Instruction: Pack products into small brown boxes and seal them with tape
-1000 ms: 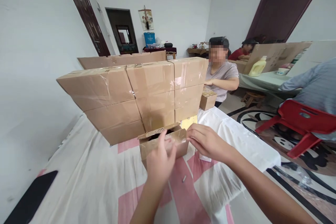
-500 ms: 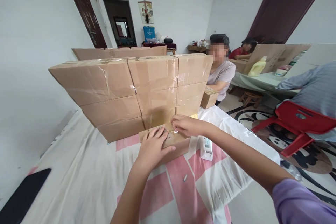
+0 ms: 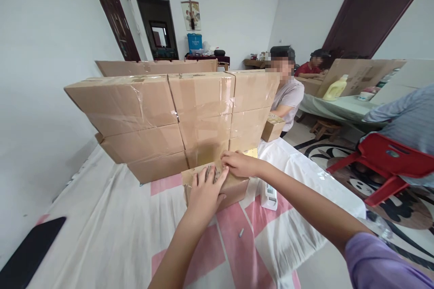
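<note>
A small cardboard box stands on the pink-and-white cloth in front of a wall of taped cartons. My left hand lies flat on the box's top flaps, fingers spread. My right hand reaches across to the box's far edge, fingers curled against the flap there. Whether those fingers pinch anything is hidden. A white tape dispenser lies on the cloth just right of the box.
A small grey piece lies on the cloth near me. A black object sits at the left near edge. A seated person holds a box behind the stack. A red plastic chair stands at the right.
The box's flaps stood open a second ago and now lie down under my hands. My right hand moved from the box's right side to its far edge. The tape dispenser came into view.
</note>
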The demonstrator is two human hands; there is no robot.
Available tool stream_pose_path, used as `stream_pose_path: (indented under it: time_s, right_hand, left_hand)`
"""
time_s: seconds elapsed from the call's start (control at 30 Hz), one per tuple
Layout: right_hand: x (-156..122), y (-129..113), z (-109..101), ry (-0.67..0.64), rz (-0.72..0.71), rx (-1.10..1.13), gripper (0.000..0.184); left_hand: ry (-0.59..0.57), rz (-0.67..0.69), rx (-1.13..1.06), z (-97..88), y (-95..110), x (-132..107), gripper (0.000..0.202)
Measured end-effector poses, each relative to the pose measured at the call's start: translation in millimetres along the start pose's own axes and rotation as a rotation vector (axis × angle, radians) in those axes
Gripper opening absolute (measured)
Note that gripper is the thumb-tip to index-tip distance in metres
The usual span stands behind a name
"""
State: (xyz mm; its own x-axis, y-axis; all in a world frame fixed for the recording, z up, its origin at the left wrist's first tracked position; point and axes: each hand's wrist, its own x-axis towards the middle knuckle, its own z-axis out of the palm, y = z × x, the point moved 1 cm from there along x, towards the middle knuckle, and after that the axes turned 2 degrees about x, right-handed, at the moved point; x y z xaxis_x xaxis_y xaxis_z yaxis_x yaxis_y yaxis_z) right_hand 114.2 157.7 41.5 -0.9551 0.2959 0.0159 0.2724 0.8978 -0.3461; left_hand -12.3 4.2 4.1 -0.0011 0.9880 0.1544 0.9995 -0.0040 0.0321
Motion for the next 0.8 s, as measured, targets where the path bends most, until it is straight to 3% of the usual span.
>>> stream_pose_path:
  time_s: [0.33,0.8]
  right_hand:
    - [-0.9,9.0,11.7,0.082,-0.109,0.113,0.018]
    - [-9.0,11.8,29.1,0.226,-0.109,0.178,0.019]
  left_hand:
    - [-0.015,0.028,0.010,3.1,0.2,-3.1,0.066]
    - [-0.025,0.026,-0.042,3.9,-3.6,-3.6,0.067]
